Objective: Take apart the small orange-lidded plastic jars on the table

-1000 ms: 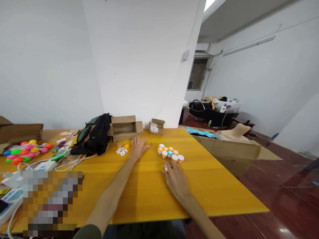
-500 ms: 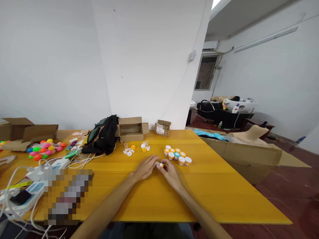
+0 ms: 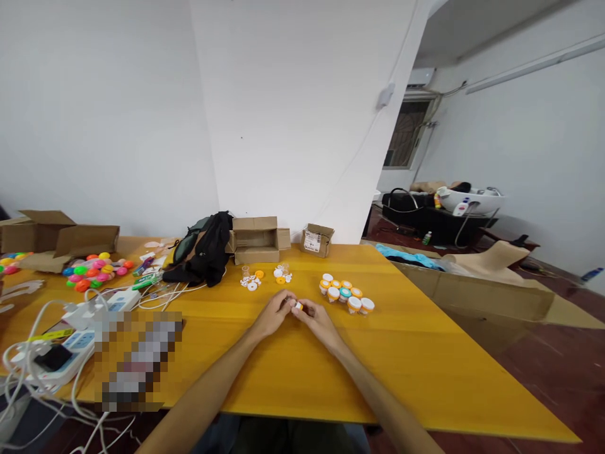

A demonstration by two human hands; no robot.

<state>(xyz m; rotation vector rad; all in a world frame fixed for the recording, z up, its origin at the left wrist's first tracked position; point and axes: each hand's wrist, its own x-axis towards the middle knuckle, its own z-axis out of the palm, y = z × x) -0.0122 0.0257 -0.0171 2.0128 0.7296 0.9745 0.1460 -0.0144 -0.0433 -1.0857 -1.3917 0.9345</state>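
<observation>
Between my two hands, above the middle of the wooden table, is a small white-and-orange jar (image 3: 298, 306), mostly covered by fingers. My left hand (image 3: 275, 313) is closed on its left side. My right hand (image 3: 320, 321) grips it from the right with thumb and fingers. Just right of my hands stand several small jars (image 3: 354, 304) with white tops and orange or teal rings. Beyond my hands lie two groups of loose parts: white pieces (image 3: 252, 286) and an orange ring (image 3: 280, 280), with clear cups (image 3: 245, 272) among them.
At the back stand an open cardboard box (image 3: 256, 243), a smaller box (image 3: 316, 241) and a black bag (image 3: 203, 249). Left are colourful balls (image 3: 97, 271), power strips (image 3: 78, 343) with tangled white cables, and a blurred-out object (image 3: 142, 359). A large carton (image 3: 472, 293) adjoins the table's right edge.
My left fingers, stretched out before, have curled in around the jar. Both hands now meet closely on it. The whole view has shifted slightly, with the camera turning left.
</observation>
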